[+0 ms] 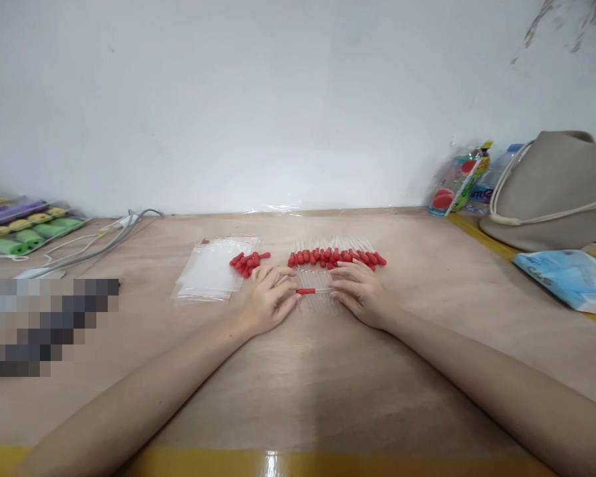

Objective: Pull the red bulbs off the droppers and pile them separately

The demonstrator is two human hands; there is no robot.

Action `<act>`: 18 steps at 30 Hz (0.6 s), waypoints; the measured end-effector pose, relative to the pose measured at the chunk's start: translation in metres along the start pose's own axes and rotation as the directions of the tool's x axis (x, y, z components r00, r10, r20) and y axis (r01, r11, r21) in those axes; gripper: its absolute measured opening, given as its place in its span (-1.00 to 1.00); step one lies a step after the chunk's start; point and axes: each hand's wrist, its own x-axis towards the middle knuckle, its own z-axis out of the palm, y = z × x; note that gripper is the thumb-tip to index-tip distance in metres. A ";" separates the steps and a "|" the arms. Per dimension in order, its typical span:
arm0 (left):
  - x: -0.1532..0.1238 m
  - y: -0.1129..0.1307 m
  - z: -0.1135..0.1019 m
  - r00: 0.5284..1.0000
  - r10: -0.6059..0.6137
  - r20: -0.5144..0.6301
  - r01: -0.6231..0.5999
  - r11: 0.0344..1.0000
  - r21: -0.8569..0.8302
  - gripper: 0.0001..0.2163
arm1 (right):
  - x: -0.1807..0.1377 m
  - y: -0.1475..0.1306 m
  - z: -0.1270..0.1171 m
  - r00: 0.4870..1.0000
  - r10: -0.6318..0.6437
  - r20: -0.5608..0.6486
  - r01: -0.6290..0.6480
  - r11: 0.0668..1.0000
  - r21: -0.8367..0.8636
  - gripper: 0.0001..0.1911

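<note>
Head view: the wooden tabletop (258, 397) carries the whole work area, set out in separate groups in front of the person. A grey bag (551, 185) stands at the far right, well apart from the work.

To the left, a stack of clear bags (208, 268) lies flat, slightly fanned. In the middle, a row of red-headed sticks (318, 256) is laid side by side, heads toward the person, pale shafts toward the wall; these appear to be finished units, and the row is sizeable.

The left hand (271, 301) rests low on the table, thumb and fingertips closed in a pinch on the near end of a red piece. The right hand (360, 291) mirrors it, thumb and fingers drawn together on a thin clear tube.

Just below the row, between the hands, lies a bed of loose tubes (315, 306), judged to be unused. A small cluster of loose red heads (248, 265) sits at the right edge of the bags, apparently not yet fitted.

The red piece (305, 291) lies between the hands, in line with the clear tube (322, 290). Whether the two are fully seated cannot be determined. Assembly is judged well advanced but incomplete.
</note>
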 end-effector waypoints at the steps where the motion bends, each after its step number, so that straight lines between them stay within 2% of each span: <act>1: 0.000 0.000 0.001 1.000 -0.004 -0.001 0.004 1.000 -0.009 -0.88 | 0.000 0.000 0.001 1.000 -0.006 -0.008 0.006 1.000 0.011 -0.83; 5: 0.002 0.000 0.010 1.000 0.019 0.018 -0.018 0.998 -0.056 -0.82 | 0.003 -0.004 0.007 0.999 -0.026 -0.029 0.027 0.999 0.031 -0.84; 10: 0.004 -0.002 0.018 1.000 0.019 0.015 -0.019 0.999 -0.051 -0.86 | 0.010 -0.012 0.012 0.997 -0.043 -0.063 0.046 0.998 0.047 -0.84; 14: 0.004 0.000 0.014 0.998 0.055 0.035 -0.055 0.998 -0.007 -0.86 | 0.010 -0.015 0.010 0.996 -0.076 -0.039 0.078 0.996 0.050 -0.84; 18: 0.004 0.002 0.008 0.989 0.107 0.104 -0.109 0.994 0.011 -0.84 | 0.006 -0.014 0.011 0.985 -0.156 -0.071 0.164 0.979 0.120 -0.83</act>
